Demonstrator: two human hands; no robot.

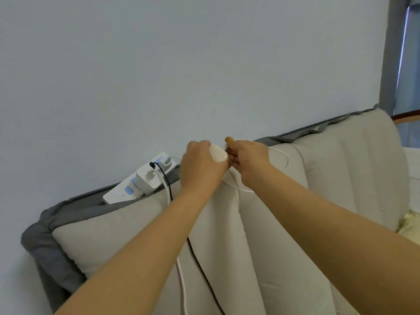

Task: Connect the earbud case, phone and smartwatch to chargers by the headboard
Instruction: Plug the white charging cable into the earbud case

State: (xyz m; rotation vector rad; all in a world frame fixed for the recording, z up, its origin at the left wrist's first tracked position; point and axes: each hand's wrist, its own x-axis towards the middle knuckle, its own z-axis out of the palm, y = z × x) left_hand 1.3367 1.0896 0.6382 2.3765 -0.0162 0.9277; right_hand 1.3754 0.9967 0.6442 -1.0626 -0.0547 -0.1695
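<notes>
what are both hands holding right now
Left hand: closed around the white earbud case.
Right hand: fingers pinching the end of the white cable next to the case.

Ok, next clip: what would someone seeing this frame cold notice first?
Two bare forearms reach to mid-frame, where the left hand grips a white earbud case and the right hand pinches a white cable right beside it. To their left, a white power strip with plugged-in chargers lies on the grey headboard, above beige cushions.
</notes>
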